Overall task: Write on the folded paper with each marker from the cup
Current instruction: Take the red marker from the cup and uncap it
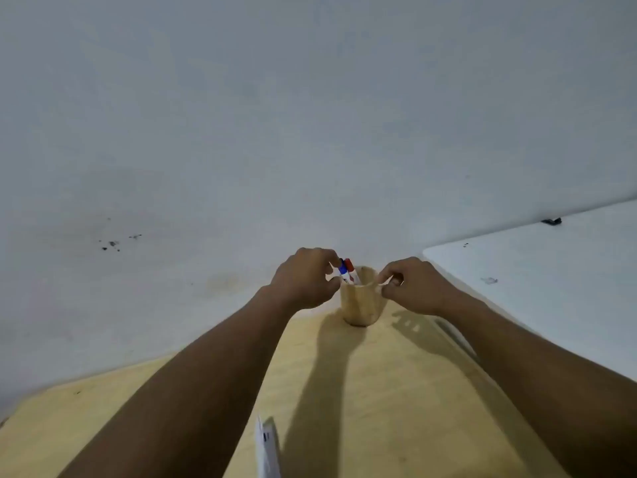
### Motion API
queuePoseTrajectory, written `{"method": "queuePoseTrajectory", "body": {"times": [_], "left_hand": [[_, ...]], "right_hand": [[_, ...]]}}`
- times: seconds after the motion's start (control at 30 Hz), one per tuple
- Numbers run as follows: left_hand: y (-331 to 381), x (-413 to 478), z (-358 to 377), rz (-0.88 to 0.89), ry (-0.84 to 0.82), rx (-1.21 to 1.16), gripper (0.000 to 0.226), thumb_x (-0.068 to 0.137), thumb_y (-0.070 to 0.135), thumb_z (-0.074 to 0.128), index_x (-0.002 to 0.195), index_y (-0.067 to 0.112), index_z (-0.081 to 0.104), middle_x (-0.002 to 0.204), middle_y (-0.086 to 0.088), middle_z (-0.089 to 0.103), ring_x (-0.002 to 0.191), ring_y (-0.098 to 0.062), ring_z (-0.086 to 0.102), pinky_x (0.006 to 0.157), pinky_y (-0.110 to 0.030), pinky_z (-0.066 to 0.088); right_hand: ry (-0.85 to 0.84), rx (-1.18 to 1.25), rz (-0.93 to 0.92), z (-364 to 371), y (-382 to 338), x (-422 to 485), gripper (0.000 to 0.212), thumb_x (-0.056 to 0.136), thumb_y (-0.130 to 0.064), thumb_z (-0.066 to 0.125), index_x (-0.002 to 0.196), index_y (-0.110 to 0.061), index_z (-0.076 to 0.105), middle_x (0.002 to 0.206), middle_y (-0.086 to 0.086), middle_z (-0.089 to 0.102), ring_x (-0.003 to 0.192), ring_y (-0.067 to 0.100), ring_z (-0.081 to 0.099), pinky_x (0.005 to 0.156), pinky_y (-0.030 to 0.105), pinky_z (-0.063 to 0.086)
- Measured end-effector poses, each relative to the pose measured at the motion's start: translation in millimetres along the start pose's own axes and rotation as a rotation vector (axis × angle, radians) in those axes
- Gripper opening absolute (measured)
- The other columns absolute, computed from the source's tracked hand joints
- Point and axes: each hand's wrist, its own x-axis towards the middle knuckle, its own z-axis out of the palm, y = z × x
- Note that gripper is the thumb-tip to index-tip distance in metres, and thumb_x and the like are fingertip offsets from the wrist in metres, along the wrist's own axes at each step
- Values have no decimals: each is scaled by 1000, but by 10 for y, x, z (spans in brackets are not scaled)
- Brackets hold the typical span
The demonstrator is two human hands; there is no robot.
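Note:
A tan wooden cup stands at the far edge of the yellow table, close to the wall. Two markers stick up out of it, one with a blue cap and one with a red cap. My left hand is at the cup's left side, its fingertips closed around the blue-capped marker. My right hand pinches the cup's right rim. The folded white paper lies near the bottom edge, partly cut off, between my forearms.
A pale wall rises directly behind the cup, with dark specks at the left. A white surface adjoins the table on the right, and a small dark object lies at its far edge.

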Motion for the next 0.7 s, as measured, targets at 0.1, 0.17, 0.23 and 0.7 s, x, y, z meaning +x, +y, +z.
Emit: {"method": "queuePoseTrajectory", "body": {"times": [0.1,0.17,0.23,0.7], "left_hand": [[-35,323,148,35,-1,100,37,91,29,67,128,24,64,123,1,67,106,-20,63,88,-38,57],[-45,464,217,64,-15,170,41,91,27,66,132,23,62,129,1,63,113,-22,62,91,-39,57],[-50,491,210,89,-34,209,39,93,25,64,132,22,63,131,1,63,115,-22,62,93,-41,56],[-109,205,-481,-3,216,-107,18,90,26,74,107,21,78,102,3,78,89,-14,69,82,-33,57]], "right_hand": [[9,14,-11,56,128,209,5,88,-19,72,90,-23,75,79,-5,66,76,20,66,63,23,47],[16,18,-18,117,203,305,5,88,-20,72,88,-25,74,79,-8,64,74,14,62,62,20,43],[27,44,-24,145,205,313,6,88,-21,73,87,-27,74,79,-8,65,73,12,63,62,19,42],[54,54,-81,82,-364,149,25,90,-25,72,115,-24,70,107,1,70,90,16,64,69,22,45]]}}
